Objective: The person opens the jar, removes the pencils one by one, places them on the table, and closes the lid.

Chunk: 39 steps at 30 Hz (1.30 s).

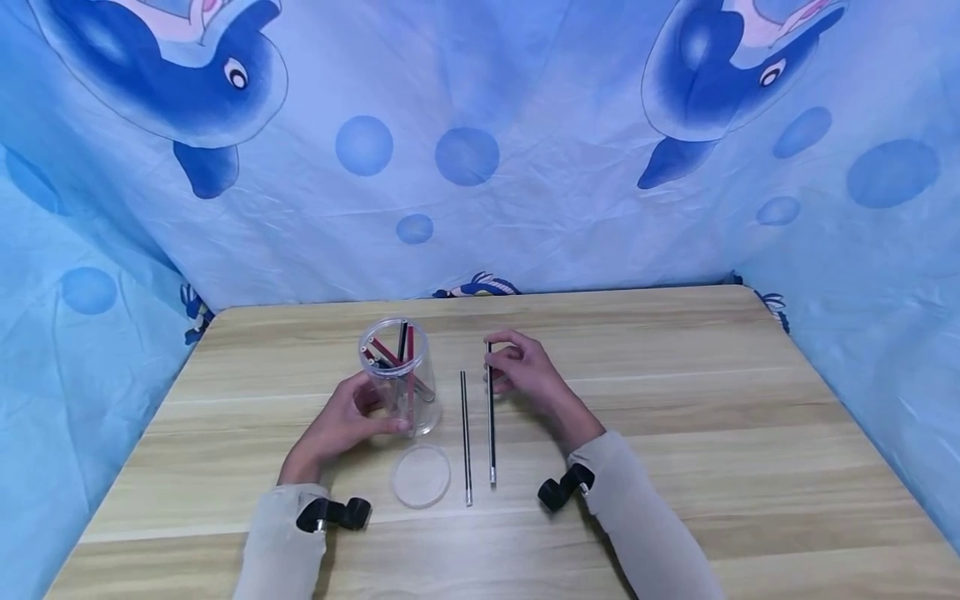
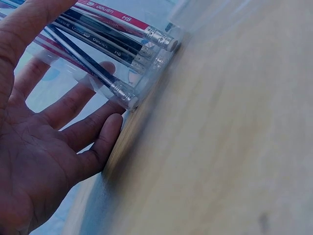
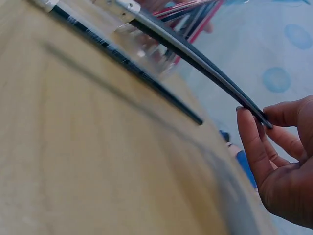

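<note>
My left hand (image 1: 347,423) holds a clear plastic jar (image 1: 426,417) around its lower side, thumb in front and the other fingers behind. Inside the jar stand several red and black pencils (image 2: 110,14), and in the left wrist view their silver ferrules and white erasers are at the bottom. My right hand (image 1: 531,373) pinches a black pencil (image 1: 491,425) near its far tip, between thumb and fingers. In the right wrist view this pencil slants above the wood, and its eraser end points away from the hand. Another black pencil (image 1: 466,437) lies between it and the jar.
A round clear lid (image 1: 422,477) lies on the wooden table (image 1: 712,400) just in front of the jar. Blue cloth (image 1: 525,225) printed with dolphins and bubbles hangs behind the table and at both sides. Each wrist wears a small black camera mount.
</note>
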### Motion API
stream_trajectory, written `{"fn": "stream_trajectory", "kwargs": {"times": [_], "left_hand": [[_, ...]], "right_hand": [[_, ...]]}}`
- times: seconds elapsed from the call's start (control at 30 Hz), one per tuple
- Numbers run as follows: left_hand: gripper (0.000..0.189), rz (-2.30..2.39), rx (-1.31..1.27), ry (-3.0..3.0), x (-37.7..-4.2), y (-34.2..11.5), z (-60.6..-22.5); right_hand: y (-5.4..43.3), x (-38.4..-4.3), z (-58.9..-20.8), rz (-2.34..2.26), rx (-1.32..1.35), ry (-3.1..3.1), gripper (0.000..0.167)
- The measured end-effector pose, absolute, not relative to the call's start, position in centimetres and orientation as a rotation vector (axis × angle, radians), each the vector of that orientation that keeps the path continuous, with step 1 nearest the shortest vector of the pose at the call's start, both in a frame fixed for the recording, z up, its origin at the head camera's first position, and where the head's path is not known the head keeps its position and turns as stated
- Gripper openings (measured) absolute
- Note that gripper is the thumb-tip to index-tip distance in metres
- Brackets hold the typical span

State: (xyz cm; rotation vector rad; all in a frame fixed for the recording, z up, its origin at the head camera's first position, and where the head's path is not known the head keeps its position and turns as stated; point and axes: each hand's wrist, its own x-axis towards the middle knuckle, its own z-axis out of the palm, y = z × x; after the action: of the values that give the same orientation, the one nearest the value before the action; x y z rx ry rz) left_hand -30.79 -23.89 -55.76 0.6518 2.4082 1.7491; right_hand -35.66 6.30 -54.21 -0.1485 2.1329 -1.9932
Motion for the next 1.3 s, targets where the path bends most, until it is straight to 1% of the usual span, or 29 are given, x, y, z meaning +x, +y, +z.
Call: {"fn": "stream_trajectory", "kwargs": {"times": [0.2,0.7,1.03,1.3], "left_hand": [[0.073,1.739,0.613,2.425,-30.7,-23.8,-56.0],[0.075,1.735,0.577,2.407,-30.9,-23.8,-55.6],[0.074,1.729,0.565,2.407,-30.9,-23.7,-55.8],[0.072,1.733,0.592,2.41,-30.9,-23.8,-55.6]], "right_hand": [[5.7,-35.8,-55.5,-1.924,-0.149,2.191,0.032],[5.5,-35.7,-56.3,-1.814,-0.267,2.348,0.033],[5.5,-35.7,-56.7,-1.759,-0.275,2.408,0.029],[5.2,-35.7,-56.5,-1.719,-0.267,2.454,0.03]]}}
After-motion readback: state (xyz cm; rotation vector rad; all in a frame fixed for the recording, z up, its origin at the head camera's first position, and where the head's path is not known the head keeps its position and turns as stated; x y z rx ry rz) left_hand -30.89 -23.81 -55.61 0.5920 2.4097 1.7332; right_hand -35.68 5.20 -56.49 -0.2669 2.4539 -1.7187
